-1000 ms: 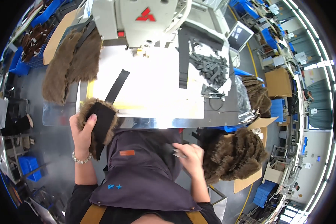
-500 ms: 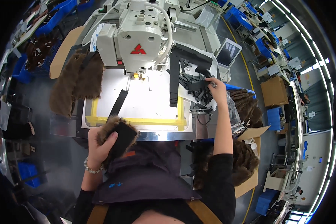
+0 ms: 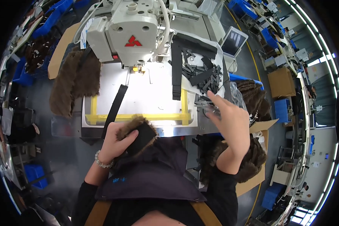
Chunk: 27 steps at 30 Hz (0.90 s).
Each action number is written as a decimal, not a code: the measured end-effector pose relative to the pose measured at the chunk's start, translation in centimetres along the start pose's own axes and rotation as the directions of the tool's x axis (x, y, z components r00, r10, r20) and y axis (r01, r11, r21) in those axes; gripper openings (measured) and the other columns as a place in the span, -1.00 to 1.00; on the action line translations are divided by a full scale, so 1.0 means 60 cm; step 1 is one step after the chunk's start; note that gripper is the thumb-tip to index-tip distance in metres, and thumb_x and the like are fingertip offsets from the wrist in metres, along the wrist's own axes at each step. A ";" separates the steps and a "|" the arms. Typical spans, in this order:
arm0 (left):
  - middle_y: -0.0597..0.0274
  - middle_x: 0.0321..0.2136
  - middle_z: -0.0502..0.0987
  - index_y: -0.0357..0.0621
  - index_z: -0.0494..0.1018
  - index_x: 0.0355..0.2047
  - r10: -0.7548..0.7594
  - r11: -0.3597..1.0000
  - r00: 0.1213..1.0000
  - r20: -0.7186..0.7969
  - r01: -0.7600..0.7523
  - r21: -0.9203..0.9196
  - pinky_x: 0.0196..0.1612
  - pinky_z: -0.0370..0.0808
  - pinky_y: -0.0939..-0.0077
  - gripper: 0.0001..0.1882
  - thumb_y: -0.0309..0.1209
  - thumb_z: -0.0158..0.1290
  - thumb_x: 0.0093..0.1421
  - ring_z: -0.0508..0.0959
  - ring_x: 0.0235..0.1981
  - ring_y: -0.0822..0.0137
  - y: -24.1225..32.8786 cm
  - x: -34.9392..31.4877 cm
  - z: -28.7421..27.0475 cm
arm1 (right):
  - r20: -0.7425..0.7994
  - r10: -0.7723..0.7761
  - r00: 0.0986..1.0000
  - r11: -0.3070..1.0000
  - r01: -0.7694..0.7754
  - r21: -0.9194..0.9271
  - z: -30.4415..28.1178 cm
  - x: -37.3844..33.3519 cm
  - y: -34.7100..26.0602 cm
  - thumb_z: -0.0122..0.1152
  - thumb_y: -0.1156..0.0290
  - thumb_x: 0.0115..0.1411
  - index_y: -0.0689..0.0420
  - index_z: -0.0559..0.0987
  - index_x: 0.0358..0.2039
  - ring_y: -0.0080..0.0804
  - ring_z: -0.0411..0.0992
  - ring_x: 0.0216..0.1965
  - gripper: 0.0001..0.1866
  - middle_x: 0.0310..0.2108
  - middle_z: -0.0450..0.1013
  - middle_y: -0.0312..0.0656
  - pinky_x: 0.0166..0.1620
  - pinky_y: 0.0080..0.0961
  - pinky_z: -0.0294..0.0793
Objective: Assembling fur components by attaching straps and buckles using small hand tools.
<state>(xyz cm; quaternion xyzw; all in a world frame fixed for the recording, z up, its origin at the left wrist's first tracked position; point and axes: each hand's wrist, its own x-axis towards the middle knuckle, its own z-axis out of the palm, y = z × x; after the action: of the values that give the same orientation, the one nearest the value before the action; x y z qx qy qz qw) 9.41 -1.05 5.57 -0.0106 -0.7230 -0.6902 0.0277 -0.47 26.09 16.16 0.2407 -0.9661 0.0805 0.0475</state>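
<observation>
My left hand (image 3: pixel 118 141) is closed around a folded piece of brown fur (image 3: pixel 135 122) with a flat black side, the thumb pressed on the black. A long black strip (image 3: pixel 116 104) slants from beside that hand up across the white work plate (image 3: pixel 139 92). My right hand (image 3: pixel 232 122) hangs over the table's right front corner, fingers curled and partly smeared by motion. A small greyish thing seems to be between its thumb and fingers, too blurred to name. Just left of these fingers, metal scissor-like tools (image 3: pixel 202 103) lie on the table.
A white sewing machine head (image 3: pixel 130 37) stands over the plate, which is edged with yellow tape (image 3: pixel 139 117). Right of it lie black bands (image 3: pixel 176 71) and a heap of short black strips (image 3: pixel 209 77). Brown fur (image 3: pixel 69 84) lies left; more fur fills a cardboard box (image 3: pixel 258 162).
My right hand has drawn back from the black strip heap toward me. My left hand has shifted right with the fur piece, and the view has moved slightly.
</observation>
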 end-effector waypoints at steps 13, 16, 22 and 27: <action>0.30 -0.44 0.54 -0.35 0.45 -0.18 -0.535 0.837 0.845 0.001 0.530 0.140 -0.08 0.37 0.62 -0.69 -0.48 0.06 0.03 0.49 -0.26 0.46 0.074 0.015 0.033 | -0.052 -0.319 0.946 0.841 0.257 -0.476 -0.060 0.000 -0.205 0.16 0.37 -0.05 0.07 0.59 -0.26 -0.54 0.19 -0.80 -0.72 -0.63 0.39 -0.32 -0.58 -0.62 0.18; 0.33 -0.46 0.52 -0.36 0.46 -0.22 -0.492 0.871 0.870 0.043 0.490 0.042 -0.16 0.37 0.65 -0.73 -0.49 0.05 0.06 0.46 -0.32 0.51 0.060 0.010 0.034 | -0.029 -0.266 0.963 0.858 0.223 -0.463 -0.055 -0.002 -0.212 0.16 0.38 -0.05 0.08 0.59 -0.28 -0.54 0.19 -0.80 -0.74 -0.65 0.38 -0.33 -0.58 -0.62 0.18; 0.43 -0.55 0.48 -0.38 0.49 -0.34 -0.308 0.902 0.949 0.062 0.312 -0.298 -0.41 0.35 0.77 -0.85 -0.52 0.03 0.12 0.38 -0.50 0.67 -0.005 -0.004 0.015 | 0.099 -0.317 0.943 0.885 0.332 -0.327 -0.030 0.035 -0.205 0.13 0.42 -0.04 0.09 0.58 -0.31 -0.48 0.25 -0.78 -0.77 -0.70 0.34 -0.34 -0.60 -0.58 0.22; 0.44 -0.58 0.43 -0.42 0.45 -0.37 -0.185 0.962 0.975 0.121 0.205 -0.182 -0.46 0.31 0.73 -0.84 -0.50 0.06 0.11 0.32 -0.51 0.68 -0.002 0.012 0.009 | 0.132 -0.158 0.979 0.729 0.026 0.684 0.114 0.040 -0.118 0.14 0.46 0.07 0.19 0.51 -0.22 -0.10 0.47 -0.47 -0.77 -0.46 0.49 -0.05 -0.45 -0.48 0.40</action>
<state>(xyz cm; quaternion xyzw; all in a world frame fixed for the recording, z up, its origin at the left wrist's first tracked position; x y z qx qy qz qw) 8.70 -0.52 5.43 0.0226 -0.6504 -0.7551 -0.0788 0.40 17.60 10.70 0.2955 -0.8570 0.4025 -0.1275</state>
